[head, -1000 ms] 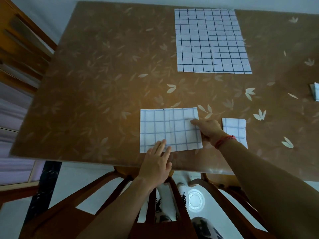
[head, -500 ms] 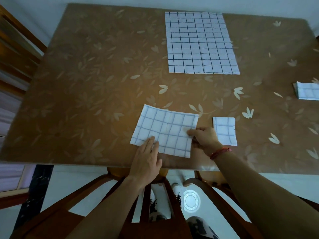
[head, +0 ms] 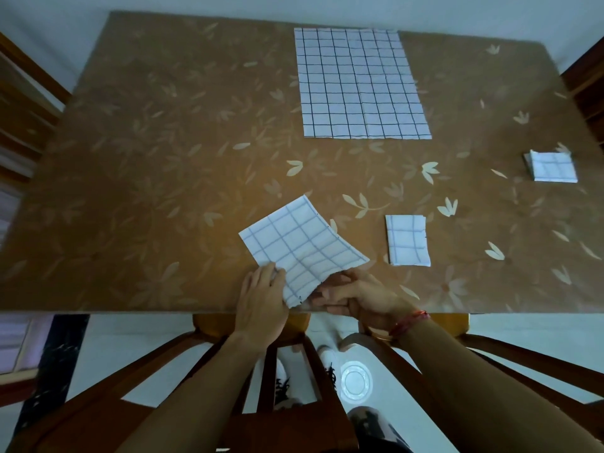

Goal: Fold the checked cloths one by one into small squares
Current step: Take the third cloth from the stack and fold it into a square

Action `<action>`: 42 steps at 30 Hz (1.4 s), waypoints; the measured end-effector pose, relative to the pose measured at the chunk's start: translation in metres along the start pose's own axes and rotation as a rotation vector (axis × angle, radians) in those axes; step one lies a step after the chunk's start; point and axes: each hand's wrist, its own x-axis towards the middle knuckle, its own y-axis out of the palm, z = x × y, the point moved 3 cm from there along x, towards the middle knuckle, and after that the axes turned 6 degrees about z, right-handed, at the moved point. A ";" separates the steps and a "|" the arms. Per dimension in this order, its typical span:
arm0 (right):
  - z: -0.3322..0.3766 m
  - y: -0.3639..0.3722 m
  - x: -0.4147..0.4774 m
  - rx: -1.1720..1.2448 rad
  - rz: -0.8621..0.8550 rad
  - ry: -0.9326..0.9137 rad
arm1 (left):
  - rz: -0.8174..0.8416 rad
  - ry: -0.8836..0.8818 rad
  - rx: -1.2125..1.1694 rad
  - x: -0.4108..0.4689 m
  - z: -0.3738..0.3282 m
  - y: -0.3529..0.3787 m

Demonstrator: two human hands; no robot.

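Bearing checked cloths [head: 359, 86], floral table [head: 147, 158], wooden chairs [head: 81, 410]

It is dim and greyish here, and the shadows are soft. The glossy table [head: 163, 191] mirrors my right hand [head: 366, 299] faintly. The white cloth [head: 300, 243] is the brightest thing. A round bright spot shines on the floor [head: 98, 348]. The wide lens bends the table edges, and the corners are blurred.

No words, numbers or signs to read anywhere, not on the checked cloths [head: 359, 86] and not on the counter [head: 163, 142].
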 end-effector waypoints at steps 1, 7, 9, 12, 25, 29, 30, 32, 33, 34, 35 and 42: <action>-0.001 -0.004 0.001 -0.064 -0.022 0.000 | 0.004 0.006 -0.009 -0.001 0.003 0.001; 0.010 -0.029 -0.003 -0.686 -0.425 -0.221 | 0.074 0.091 -0.080 -0.010 0.020 0.005; 0.017 -0.025 -0.008 -0.848 -0.447 -0.302 | 0.095 0.133 -0.088 -0.016 0.026 0.005; 0.016 -0.021 -0.008 -1.049 -0.380 -0.272 | 0.060 0.162 -0.102 -0.024 0.037 0.006; 0.011 -0.019 0.009 -1.246 -0.461 -0.315 | -0.122 0.052 -0.114 -0.024 0.056 -0.002; 0.015 -0.021 0.013 -1.175 -0.480 -0.251 | -0.138 -0.038 -0.184 -0.016 0.059 -0.006; 0.015 -0.023 0.015 -1.153 -0.474 -0.241 | -0.140 -0.053 -0.198 -0.014 0.058 -0.009; 0.015 -0.027 0.021 -1.123 -0.457 -0.217 | -0.139 -0.067 -0.225 -0.009 0.059 -0.014; 0.015 -0.028 0.023 -1.105 -0.451 -0.204 | -0.134 -0.073 -0.235 -0.007 0.059 -0.016; 0.016 -0.030 0.026 -1.083 -0.451 -0.195 | -0.129 -0.088 -0.242 -0.004 0.060 -0.018; 0.016 -0.032 0.028 -1.062 -0.459 -0.185 | -0.130 -0.102 -0.249 -0.001 0.060 -0.020; 0.028 -0.036 0.041 -1.023 -0.528 -0.165 | -0.119 -0.169 -0.263 0.013 0.066 -0.020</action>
